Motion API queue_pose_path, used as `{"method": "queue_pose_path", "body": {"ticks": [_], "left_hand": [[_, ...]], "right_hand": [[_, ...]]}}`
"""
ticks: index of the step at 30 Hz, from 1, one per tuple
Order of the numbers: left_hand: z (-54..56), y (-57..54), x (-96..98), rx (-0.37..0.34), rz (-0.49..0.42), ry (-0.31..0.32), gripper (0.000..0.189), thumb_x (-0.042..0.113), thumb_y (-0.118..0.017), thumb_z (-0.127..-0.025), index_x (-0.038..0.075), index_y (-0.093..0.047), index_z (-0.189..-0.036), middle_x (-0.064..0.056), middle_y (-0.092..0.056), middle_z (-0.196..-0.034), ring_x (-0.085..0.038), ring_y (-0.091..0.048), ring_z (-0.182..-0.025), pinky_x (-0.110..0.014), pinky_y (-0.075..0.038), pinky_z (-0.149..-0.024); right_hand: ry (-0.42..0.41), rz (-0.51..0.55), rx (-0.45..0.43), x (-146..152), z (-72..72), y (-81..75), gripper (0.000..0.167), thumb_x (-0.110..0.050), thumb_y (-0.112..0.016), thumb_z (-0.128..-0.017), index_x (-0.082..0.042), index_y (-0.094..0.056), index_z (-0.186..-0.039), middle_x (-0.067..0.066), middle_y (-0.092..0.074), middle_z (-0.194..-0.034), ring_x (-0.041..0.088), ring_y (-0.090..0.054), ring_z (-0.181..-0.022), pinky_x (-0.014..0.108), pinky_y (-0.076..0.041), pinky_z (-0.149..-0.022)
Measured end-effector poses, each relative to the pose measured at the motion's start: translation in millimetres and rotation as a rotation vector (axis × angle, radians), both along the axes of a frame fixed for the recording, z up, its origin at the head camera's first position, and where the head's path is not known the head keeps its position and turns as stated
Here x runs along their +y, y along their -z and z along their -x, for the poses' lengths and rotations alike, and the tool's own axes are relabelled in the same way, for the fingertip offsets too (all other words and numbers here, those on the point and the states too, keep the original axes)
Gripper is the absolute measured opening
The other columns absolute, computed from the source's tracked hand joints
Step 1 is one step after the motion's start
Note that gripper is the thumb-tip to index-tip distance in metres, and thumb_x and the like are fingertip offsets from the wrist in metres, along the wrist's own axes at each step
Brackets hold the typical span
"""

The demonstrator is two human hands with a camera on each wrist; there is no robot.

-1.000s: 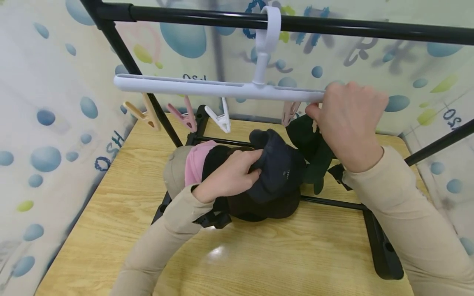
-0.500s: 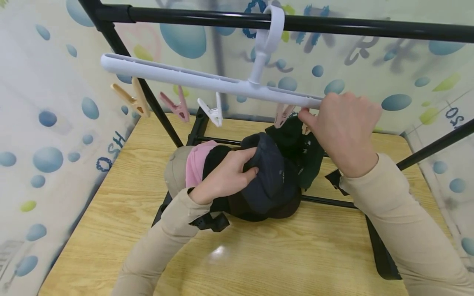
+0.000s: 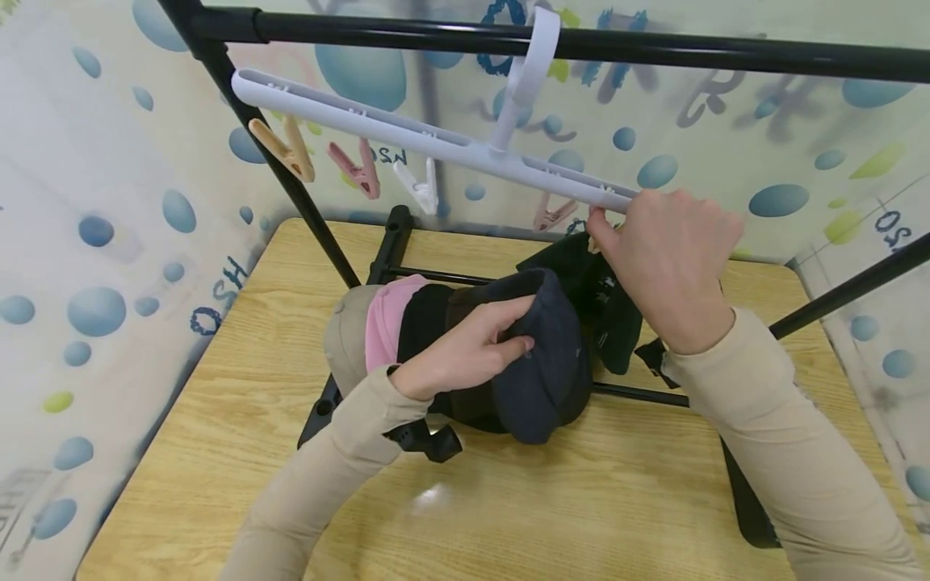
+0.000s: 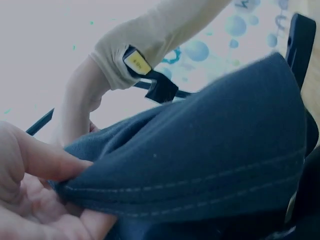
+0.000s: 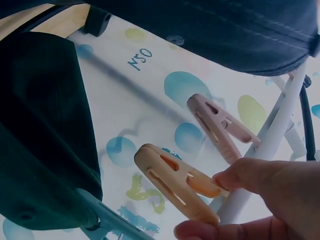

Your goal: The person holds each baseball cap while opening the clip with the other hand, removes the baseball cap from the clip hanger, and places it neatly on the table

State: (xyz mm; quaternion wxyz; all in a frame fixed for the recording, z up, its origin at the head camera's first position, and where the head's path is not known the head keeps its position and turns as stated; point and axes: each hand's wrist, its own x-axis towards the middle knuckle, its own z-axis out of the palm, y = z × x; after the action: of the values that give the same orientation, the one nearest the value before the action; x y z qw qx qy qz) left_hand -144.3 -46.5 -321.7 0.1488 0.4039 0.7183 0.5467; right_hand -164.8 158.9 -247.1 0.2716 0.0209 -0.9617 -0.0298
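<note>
My left hand (image 3: 468, 347) pinches the edge of a navy cap (image 3: 546, 359) between thumb and fingers; its stitched cloth fills much of the left wrist view. At the right end of a white clip hanger (image 3: 436, 145), my right hand (image 3: 672, 262) pinches the legs of a peach clothespin (image 5: 175, 185) beside the bar. A pink clothespin (image 5: 217, 125) hangs just along from it, holding nothing. Beyond, a dark green cap (image 5: 45, 135) hangs in a teal clothespin (image 5: 115, 217). In the right wrist view, the navy cap is above the peach clothespin, apart from it.
The hanger hooks over a black rack rail (image 3: 363, 31). Toward its left hang a peach clip (image 3: 286, 149), a pink clip (image 3: 358, 169) and a white clip (image 3: 420, 186). A row of caps, including beige (image 3: 345, 335) and pink (image 3: 383, 319), lies on the wooden table (image 3: 552, 500).
The hanger's left end has risen, so the bar slopes down toward my right hand. My left hand has shifted the navy cap slightly right. The right hand has moved slightly left and down.
</note>
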Motion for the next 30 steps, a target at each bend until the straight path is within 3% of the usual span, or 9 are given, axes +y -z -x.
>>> {"method": "queue_pose_path", "body": {"ticks": [4,9,13,17,20,24,27,30], "left_hand": [[3.1,4.9,8.4,-0.072,-0.02,0.08,0.039,-0.011,-0.048,-0.094,-0.002,-0.05,-0.131,-0.01,-0.058,-0.111,-0.009,-0.054,-0.082,-0.025,-0.043,-0.082],[12.1,18.3,17.1,-0.208,-0.036,0.099,0.046,-0.014,-0.045,-0.093,-0.001,-0.045,-0.137,-0.013,-0.055,-0.126,-0.013,-0.053,-0.11,-0.028,-0.043,-0.093],[19.6,29.9,19.0,-0.319,0.015,0.001,0.059,-0.016,-0.043,-0.092,0.001,-0.031,-0.147,-0.014,-0.042,-0.142,-0.018,-0.042,-0.127,-0.03,-0.034,-0.104],[21.2,36.9,14.8,-0.313,0.188,-0.152,0.065,-0.01,-0.049,-0.092,0.002,-0.023,-0.15,-0.015,-0.032,-0.15,-0.023,-0.033,-0.135,-0.035,-0.028,-0.108],[19.0,38.9,10.0,-0.267,0.322,-0.213,0.064,-0.002,-0.055,-0.093,0.003,-0.024,-0.148,-0.018,-0.037,-0.146,-0.026,-0.041,-0.129,-0.038,-0.033,-0.105],[15.8,39.0,4.4,-0.196,0.405,-0.243,0.061,0.003,-0.058,-0.094,0.003,-0.025,-0.144,-0.023,-0.049,-0.133,-0.029,-0.053,-0.115,-0.039,-0.042,-0.095],[14.2,39.6,0.8,-0.181,0.424,-0.252,0.058,0.004,-0.057,-0.096,0.004,-0.024,-0.144,-0.026,-0.055,-0.123,-0.03,-0.061,-0.099,-0.038,-0.046,-0.086],[12.4,40.8,-2.4,-0.213,0.394,-0.251,0.055,0.004,-0.055,-0.097,0.004,-0.025,-0.143,-0.028,-0.055,-0.12,-0.027,-0.065,-0.082,-0.035,-0.051,-0.075]], "right_hand": [[0.002,-0.003,0.011,1.9,0.5,1.0,0.058,-0.037,-0.052,-0.093,-0.005,-0.04,-0.046,0.004,-0.026,-0.049,0.02,-0.021,-0.041,0.031,-0.013,-0.042],[0.009,0.003,0.013,4.5,1.8,0.9,0.058,-0.038,-0.053,-0.092,-0.006,-0.039,-0.046,0.003,-0.024,-0.05,0.019,-0.02,-0.042,0.031,-0.012,-0.042],[0.015,0.016,-0.01,5.7,2.7,-0.2,0.058,-0.038,-0.053,-0.092,-0.006,-0.039,-0.047,0.003,-0.024,-0.05,0.02,-0.021,-0.042,0.031,-0.013,-0.041],[0.022,0.014,-0.03,6.0,2.7,-0.8,0.058,-0.039,-0.053,-0.093,-0.006,-0.041,-0.047,0.003,-0.024,-0.05,0.021,-0.022,-0.042,0.031,-0.013,-0.041],[0.035,-0.004,-0.039,7.0,2.3,-0.8,0.06,-0.041,-0.052,-0.093,-0.005,-0.041,-0.046,0.004,-0.025,-0.049,0.021,-0.024,-0.041,0.031,-0.013,-0.041],[0.036,-0.043,-0.046,11.9,0.5,-0.1,0.066,-0.047,-0.053,-0.094,-0.005,-0.041,-0.045,0.004,-0.026,-0.047,0.021,-0.026,-0.039,0.031,-0.014,-0.041],[0.03,-0.062,-0.04,18.5,-1.8,0.6,0.071,-0.055,-0.055,-0.092,-0.004,-0.038,-0.045,0.004,-0.025,-0.046,0.02,-0.023,-0.038,0.03,-0.014,-0.041],[-0.003,-0.056,0.019,29.0,-4.0,1.6,0.073,-0.061,-0.06,-0.087,-0.005,-0.035,-0.047,0.004,-0.023,-0.047,0.019,-0.02,-0.038,0.031,-0.013,-0.041]]}}
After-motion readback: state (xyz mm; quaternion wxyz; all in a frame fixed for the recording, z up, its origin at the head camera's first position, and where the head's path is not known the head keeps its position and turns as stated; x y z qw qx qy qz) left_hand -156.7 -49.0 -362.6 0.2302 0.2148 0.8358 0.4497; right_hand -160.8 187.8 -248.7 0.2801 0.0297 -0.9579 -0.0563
